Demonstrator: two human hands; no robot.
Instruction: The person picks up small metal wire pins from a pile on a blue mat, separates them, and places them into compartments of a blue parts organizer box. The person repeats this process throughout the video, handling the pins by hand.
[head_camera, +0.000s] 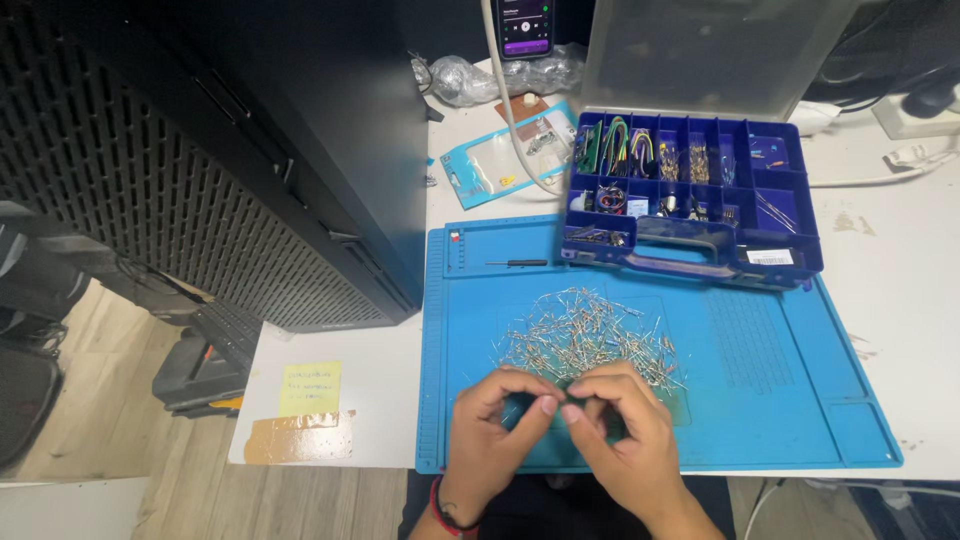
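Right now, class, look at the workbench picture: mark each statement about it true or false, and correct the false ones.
1. Both hands meet over the near edge of the blue mat. True: the left hand and right hand touch fingertips there.
2. The pile of small wire-legged parts lies inside the organiser box. False: it lies loose on the mat.
3. The blue organiser box is shut. False: its clear lid stands open.
4. A yellow sticky note lies left of the mat. True.
5. The small screwdriver is in the right hand. False: it lies on the mat, beside the box.
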